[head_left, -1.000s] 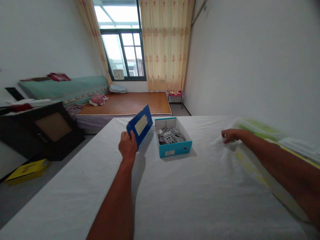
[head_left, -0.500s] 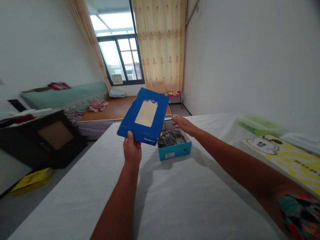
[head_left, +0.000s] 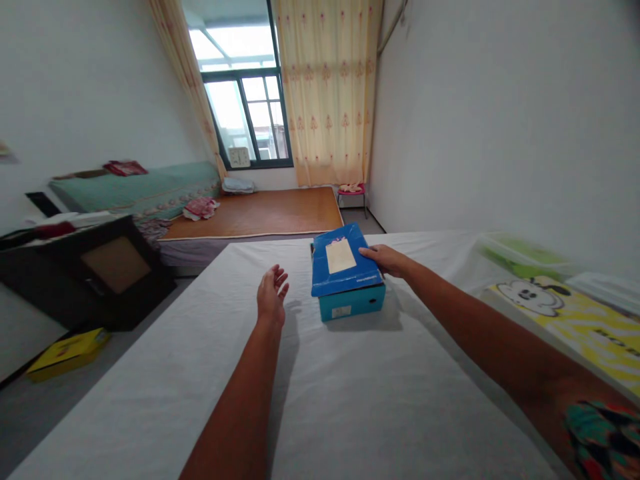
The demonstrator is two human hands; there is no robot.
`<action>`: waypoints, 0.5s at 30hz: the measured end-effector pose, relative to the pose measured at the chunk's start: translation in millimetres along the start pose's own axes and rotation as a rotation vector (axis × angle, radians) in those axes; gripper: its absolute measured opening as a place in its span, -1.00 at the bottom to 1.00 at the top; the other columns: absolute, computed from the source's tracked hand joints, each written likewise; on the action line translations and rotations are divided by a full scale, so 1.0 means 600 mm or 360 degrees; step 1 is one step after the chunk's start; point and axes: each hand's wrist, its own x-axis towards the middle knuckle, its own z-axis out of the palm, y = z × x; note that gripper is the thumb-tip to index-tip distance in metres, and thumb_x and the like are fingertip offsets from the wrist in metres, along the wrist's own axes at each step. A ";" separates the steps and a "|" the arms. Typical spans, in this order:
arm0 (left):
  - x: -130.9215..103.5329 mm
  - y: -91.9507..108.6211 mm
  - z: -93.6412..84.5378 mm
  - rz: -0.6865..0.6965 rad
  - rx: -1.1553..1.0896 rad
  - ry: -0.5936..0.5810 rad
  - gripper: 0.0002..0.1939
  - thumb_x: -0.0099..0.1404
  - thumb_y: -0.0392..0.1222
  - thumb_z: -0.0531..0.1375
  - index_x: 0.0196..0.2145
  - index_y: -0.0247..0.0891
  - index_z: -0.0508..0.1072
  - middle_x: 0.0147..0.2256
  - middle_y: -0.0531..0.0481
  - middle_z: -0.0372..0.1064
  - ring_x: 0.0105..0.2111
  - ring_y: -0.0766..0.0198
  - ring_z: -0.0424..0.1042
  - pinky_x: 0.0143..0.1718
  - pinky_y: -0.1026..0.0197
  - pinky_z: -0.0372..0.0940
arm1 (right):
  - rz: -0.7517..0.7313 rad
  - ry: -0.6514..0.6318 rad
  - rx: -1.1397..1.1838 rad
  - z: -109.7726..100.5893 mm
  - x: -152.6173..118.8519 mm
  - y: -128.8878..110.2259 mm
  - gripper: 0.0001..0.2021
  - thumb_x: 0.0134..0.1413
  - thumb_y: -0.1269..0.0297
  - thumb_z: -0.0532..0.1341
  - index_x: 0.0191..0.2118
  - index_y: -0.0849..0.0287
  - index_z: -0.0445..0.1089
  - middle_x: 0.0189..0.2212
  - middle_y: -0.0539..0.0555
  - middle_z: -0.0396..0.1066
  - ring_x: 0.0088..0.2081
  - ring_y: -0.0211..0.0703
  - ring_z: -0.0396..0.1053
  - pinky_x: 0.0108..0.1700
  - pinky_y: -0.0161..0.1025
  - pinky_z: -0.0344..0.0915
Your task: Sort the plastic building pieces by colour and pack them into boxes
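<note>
A dark blue box lid (head_left: 353,269) with a pale rectangle on top lies slightly askew over the turquoise shoebox (head_left: 360,303). The box's contents are hidden under it. My right hand (head_left: 387,259) grips the lid's right edge, thumb on top and the other fingers out of sight at the side. My left hand (head_left: 271,293) is a short way left of the box, above the white sheet, with its fingers apart and nothing in them.
The white-covered table (head_left: 210,373) holds a yellow cartoon-print box (head_left: 575,310) and a green-and-clear plastic container (head_left: 525,257) at the right. A dark cabinet (head_left: 115,273) and a yellow box (head_left: 67,355) stand at the left. Behind is a bed (head_left: 270,210).
The blue lid has come down from the air onto the shoebox, covering the dark grey pieces inside. My left hand has let go of it, and my right hand has taken its right edge.
</note>
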 end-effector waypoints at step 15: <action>-0.051 -0.053 0.024 0.0027 0.0811 -0.0952 -0.16 0.23 0.32 0.13 0.33 -0.10 0.03 0.34 -0.20 -0.06 0.26 -0.08 0.10 0.10 -0.07 0.25 | -0.0264 0.0229 -0.1133 0.007 0.009 0.030 -0.48 0.21 -0.12 0.10 0.05 0.19 0.43 -0.08 0.22 0.51 -0.05 0.14 0.44 -0.07 -0.10 0.36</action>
